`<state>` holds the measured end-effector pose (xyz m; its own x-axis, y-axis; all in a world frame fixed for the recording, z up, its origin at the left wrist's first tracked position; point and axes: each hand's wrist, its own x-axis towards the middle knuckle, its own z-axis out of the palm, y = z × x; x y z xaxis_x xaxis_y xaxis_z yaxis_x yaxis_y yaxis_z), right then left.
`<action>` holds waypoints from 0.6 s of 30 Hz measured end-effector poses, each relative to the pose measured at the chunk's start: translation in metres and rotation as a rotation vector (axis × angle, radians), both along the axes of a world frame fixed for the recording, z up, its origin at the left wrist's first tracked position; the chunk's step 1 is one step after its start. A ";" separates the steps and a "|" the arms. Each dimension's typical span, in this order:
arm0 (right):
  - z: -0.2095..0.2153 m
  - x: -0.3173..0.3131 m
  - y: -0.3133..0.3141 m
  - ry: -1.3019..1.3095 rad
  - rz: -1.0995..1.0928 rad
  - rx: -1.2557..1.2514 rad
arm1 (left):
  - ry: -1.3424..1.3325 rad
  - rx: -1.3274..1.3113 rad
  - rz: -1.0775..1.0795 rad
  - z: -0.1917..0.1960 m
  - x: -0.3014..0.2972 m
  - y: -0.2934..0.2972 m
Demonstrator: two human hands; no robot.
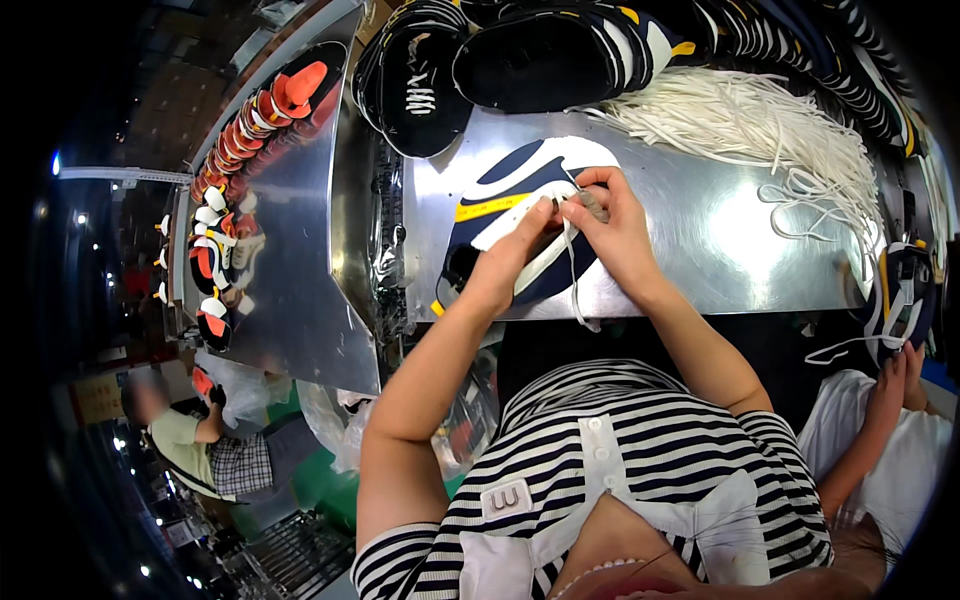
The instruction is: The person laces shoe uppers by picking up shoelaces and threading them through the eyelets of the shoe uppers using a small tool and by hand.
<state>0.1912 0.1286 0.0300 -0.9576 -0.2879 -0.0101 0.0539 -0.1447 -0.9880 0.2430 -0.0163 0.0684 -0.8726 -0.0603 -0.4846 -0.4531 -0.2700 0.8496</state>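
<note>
A flat navy-and-white shoe upper with a yellow strip lies on the metal bench in front of me. My left hand is closed on the upper, its thumb and fingers pinching near the eyelet edge. A white shoelace hangs from that spot toward the bench's near edge. My right hand is closed too, fingertips pinching the lace where it meets the upper. The fingertips of both hands meet, partly hiding the lace's end and the eyelets.
Loose white laces lie piled at the back right. Stacked shoe uppers line the far edge. On the left, a conveyor surface carries a row of orange uppers. A co-worker's hand holds another upper at right; another person sits at far left.
</note>
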 end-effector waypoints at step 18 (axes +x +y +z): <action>0.052 0.053 0.026 0.116 0.111 0.250 | 0.399 -0.191 0.098 -0.002 0.057 0.014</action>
<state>0.2446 0.1544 0.0818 -0.9193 -0.3934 0.0136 -0.0592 0.1039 -0.9928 0.2999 -0.0020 0.0666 -0.9747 -0.2074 -0.0836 -0.0601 -0.1170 0.9913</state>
